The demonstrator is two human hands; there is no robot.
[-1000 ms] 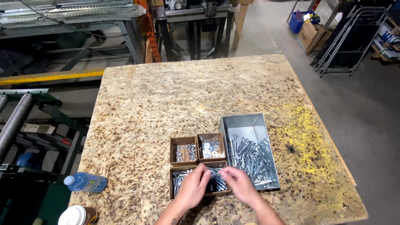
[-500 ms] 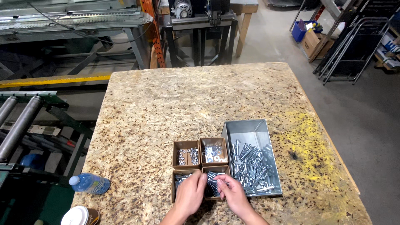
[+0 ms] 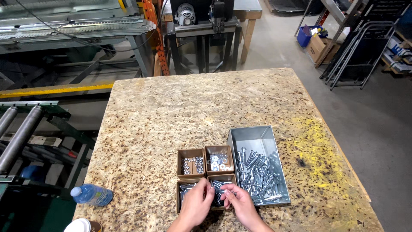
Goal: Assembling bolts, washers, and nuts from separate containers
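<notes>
Four small cardboard boxes sit in a square on the wooden table (image 3: 171, 116). The back left box (image 3: 191, 163) holds nuts, the back right box (image 3: 219, 160) holds washers. My left hand (image 3: 196, 205) rests over the front left box (image 3: 183, 193), fingers curled at the boxes' shared edge. My right hand (image 3: 241, 203) is over the front right box (image 3: 221, 185) of bolts, fingertips pinched on a small metal piece that is mostly hidden. A grey metal bin (image 3: 257, 168) full of bolts stands just right of the boxes.
A blue water bottle (image 3: 92, 194) lies at the table's left front edge, with a white-lidded cup (image 3: 80, 225) below it. A roller conveyor (image 3: 19, 133) stands to the left, a machine stand (image 3: 201, 30) behind the table, and metal racks (image 3: 365, 47) at the far right.
Both hands drew closer together over the front boxes, the right one coming in from the metal bin's edge. The camera view tilted upward.
</notes>
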